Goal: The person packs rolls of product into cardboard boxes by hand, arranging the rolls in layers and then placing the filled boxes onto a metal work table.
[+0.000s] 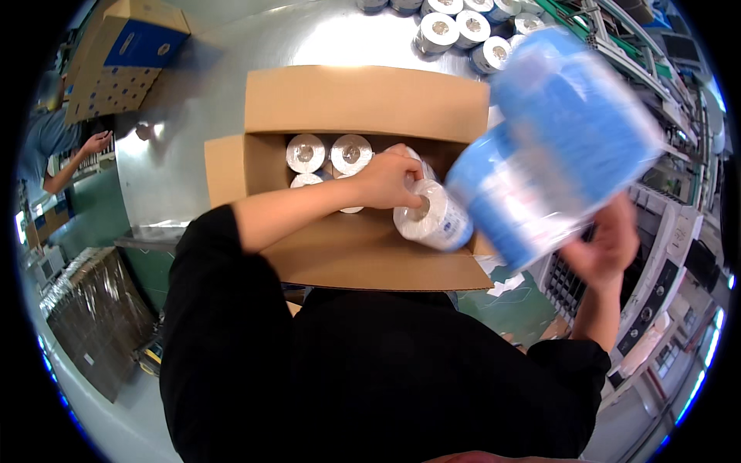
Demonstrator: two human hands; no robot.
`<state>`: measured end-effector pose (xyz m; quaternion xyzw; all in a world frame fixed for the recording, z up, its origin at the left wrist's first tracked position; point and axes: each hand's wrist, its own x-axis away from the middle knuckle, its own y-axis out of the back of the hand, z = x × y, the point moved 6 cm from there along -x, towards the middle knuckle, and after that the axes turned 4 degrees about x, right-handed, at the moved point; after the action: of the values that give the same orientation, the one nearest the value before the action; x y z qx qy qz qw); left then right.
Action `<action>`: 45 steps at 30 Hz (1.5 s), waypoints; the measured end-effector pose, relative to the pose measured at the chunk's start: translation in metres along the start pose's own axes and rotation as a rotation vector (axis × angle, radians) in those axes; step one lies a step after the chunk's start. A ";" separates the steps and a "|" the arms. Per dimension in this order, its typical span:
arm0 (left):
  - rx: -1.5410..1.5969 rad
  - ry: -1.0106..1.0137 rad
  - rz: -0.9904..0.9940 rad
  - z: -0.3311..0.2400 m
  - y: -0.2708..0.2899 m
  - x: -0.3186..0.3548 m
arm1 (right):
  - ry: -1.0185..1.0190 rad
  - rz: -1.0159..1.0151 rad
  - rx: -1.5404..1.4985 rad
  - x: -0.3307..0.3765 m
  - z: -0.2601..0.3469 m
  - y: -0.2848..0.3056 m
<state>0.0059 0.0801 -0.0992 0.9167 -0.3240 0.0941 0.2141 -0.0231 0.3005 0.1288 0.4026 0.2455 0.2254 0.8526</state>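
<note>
An open cardboard box (332, 96) stands in front of me with several toilet paper rolls (306, 153) upright inside. Over its right part, my left hand (390, 179) is closed on a tilted toilet paper roll (436, 220), fingers at its core hole. Another roll beneath that hand is partly hidden. To the right of the box, my right hand (606, 243) grips the lower edge of a large blue-and-white plastic package (571, 127). Motion smears the package, and I cannot tell what is inside it. It covers the box's right rear corner.
More rolls (472, 28) stand on the metal table (185, 154) at the far right. At the far left is a blue-printed carton (127, 54), with another person's hand (96, 143) near it. Stacked flat cardboard (100, 324) lies at lower left; a conveyor frame (652, 77) runs along the right.
</note>
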 end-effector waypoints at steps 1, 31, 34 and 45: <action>-0.082 -0.089 -0.063 0.025 -0.023 -0.012 | 0.097 0.163 0.113 -0.008 0.026 -0.021; -0.842 -0.006 -0.199 0.039 0.166 -0.224 | -0.898 0.110 0.473 -0.016 -0.311 -0.144; -0.946 0.147 -0.080 0.063 0.156 -0.276 | -0.945 0.406 0.532 -0.004 -0.367 -0.158; -1.159 -0.201 0.039 0.093 0.142 -0.324 | -0.900 0.263 0.070 -0.004 -0.410 -0.196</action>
<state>-0.3314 0.1189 -0.2356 0.6487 -0.3580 -0.1819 0.6465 -0.2361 0.4218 -0.2543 0.5166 -0.1941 0.1262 0.8244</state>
